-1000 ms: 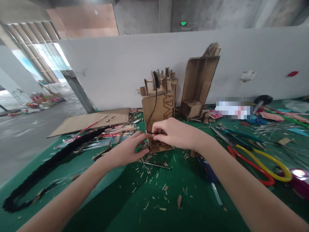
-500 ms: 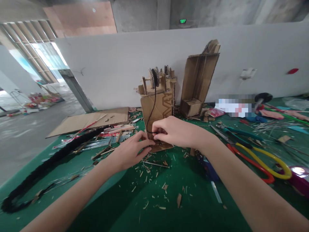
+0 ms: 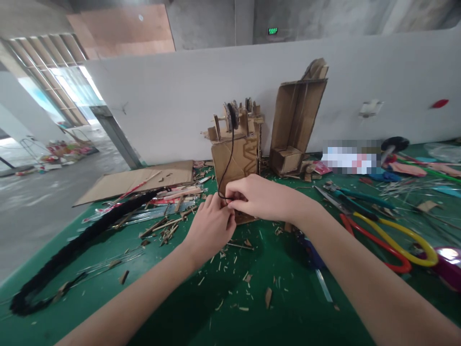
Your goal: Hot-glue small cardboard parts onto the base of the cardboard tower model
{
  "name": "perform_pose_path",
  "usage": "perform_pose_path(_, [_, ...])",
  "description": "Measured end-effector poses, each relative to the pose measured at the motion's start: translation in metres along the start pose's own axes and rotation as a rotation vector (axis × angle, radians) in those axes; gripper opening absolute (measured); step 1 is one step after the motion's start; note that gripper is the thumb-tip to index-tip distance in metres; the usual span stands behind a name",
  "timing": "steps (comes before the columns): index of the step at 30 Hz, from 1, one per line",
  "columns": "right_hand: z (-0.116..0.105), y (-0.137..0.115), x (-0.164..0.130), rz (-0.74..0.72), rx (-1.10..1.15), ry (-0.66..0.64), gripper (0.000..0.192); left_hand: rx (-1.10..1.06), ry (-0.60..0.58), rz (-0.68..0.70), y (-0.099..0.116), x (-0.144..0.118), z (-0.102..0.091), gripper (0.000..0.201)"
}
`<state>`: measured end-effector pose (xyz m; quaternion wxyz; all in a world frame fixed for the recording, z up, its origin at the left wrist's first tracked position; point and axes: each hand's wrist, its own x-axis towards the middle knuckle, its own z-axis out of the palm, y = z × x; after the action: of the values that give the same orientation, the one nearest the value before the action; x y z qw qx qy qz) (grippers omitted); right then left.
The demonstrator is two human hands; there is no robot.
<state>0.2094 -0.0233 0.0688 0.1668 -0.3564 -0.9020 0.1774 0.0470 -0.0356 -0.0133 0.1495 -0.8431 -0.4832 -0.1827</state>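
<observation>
I see both hands meeting at the front of a small cardboard model [image 3: 237, 158] that stands upright on the green surface [image 3: 288, 307]. My right hand [image 3: 261, 197] is curled with its fingertips pinched on a thin black cord [image 3: 227, 163]; the cord runs up the model's front face to a pulley-like wheel [image 3: 230, 115] at the top. My left hand [image 3: 211, 228] comes in from below, fingers bent and closed in against the right hand's fingertips at the same spot on the cord, near the model's lower front. I cannot tell whether the left fingers actually grip the cord or only press beside it.

Just right of the model, a taller open cardboard box [image 3: 297, 120] leans against the white wall [image 3: 173, 105]. A flat cardboard sheet [image 3: 140, 180] lies to the left, and a long black braided rope [image 3: 72, 250] curves across the surface toward the near left edge. Wooden sticks [image 3: 173, 194] and small chips litter the area around the hands. On the right lie big cutters with 1 yellow and 1 red handle [image 3: 389, 240], and teal-handled pliers [image 3: 356, 199] beyond them.
</observation>
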Motion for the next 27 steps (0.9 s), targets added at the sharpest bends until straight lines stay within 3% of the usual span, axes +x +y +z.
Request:
perform_pose_path(12, [0.002,0.008,0.001,0.049,-0.031,0.043,0.011,-0.004,0.122,-0.139,0.006,-0.005,0.011,0.008])
perform_pose_path(27, [0.004,0.01,0.001,0.046,-0.027,0.021,0.013,0.031,0.178,-0.108,0.006,-0.009,0.015,0.013])
